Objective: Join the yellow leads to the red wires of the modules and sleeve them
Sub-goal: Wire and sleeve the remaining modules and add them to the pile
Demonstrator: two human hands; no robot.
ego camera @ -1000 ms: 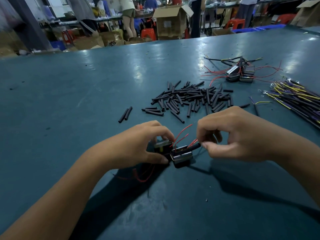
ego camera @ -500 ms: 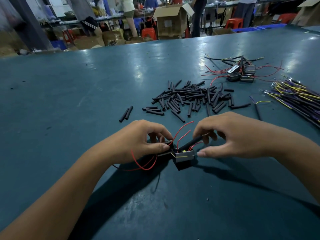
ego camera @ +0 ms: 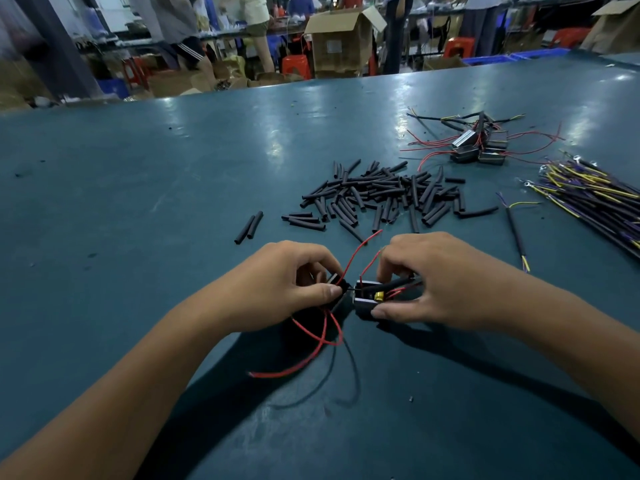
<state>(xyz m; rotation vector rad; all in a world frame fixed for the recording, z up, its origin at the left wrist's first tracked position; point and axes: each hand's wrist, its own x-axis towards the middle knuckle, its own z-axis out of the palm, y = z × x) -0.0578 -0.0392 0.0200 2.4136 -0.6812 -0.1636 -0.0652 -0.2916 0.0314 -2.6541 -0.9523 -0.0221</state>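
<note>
Two small black modules sit close together at the near middle of the teal table (ego camera: 138, 188), and we use them as our landmark. Our left hand (ego camera: 280, 285) holds the left module (ego camera: 337, 294), with thumb and fingers curled and pinching it. Our right hand (ego camera: 440, 278) grips the right module (ego camera: 367, 297), the thumb pressing its near edge and the fingers bent over its top. A black sleeve (ego camera: 398, 283) lies under these fingers, just above the right module; we cannot tell which finger touches it. Red wires (ego camera: 353, 254) rise from between the modules, and more red wire (ego camera: 311, 358) loops down toward us from the left module.

Beyond the modules lies a loose heap of black sleeve pieces (ego camera: 381, 195). Two separate sleeve pieces (ego camera: 248, 227) rest to the left of that heap. Far behind and to the right of our modules we see a pile of other modules (ego camera: 479, 148) with red wires. To the right of the heap, a bundle of yellow leads (ego camera: 588, 192) reaches to the table edge, and one single lead (ego camera: 516, 230) lies between this bundle and our right hand.
</note>
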